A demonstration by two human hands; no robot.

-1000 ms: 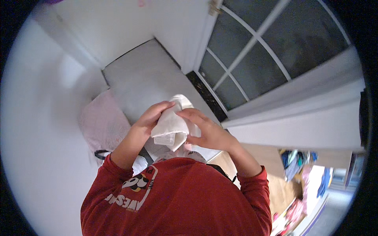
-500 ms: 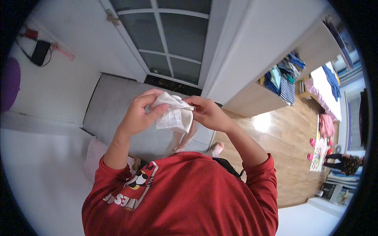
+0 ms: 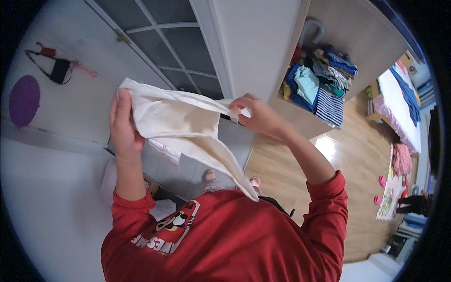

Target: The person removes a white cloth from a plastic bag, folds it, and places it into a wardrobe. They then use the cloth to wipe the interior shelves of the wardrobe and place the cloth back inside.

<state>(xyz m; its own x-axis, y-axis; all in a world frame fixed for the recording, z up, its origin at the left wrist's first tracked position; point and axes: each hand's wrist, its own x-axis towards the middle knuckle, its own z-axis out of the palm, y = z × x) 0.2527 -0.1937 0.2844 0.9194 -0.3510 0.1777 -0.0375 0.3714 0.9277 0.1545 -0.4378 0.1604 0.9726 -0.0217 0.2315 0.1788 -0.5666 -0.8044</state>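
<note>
A white cloth garment (image 3: 176, 117) is stretched between my two hands in front of my red top. My left hand (image 3: 124, 124) is closed on its left end, thumb on top of the fabric. My right hand (image 3: 258, 115) pinches the narrow right end between thumb and fingers. The middle of the garment gapes in a fold, and one flap hangs toward my chest. A pale label with fine print (image 3: 165, 151) dangles below its lower left edge. Its exact kind cannot be made out.
Folded clothes (image 3: 324, 80) are piled on a wooden cabinet (image 3: 300, 115) at the right. Ahead stands a glass-paned door (image 3: 176, 42). A black bag (image 3: 59, 70) hangs on the left wall near a purple oval (image 3: 24, 101). Beyond are a bed (image 3: 394, 105) and another person (image 3: 413, 203).
The garment was bunched between my hands; now it is spread out wide. My left hand has moved left and my right hand right. The view has turned toward the right.
</note>
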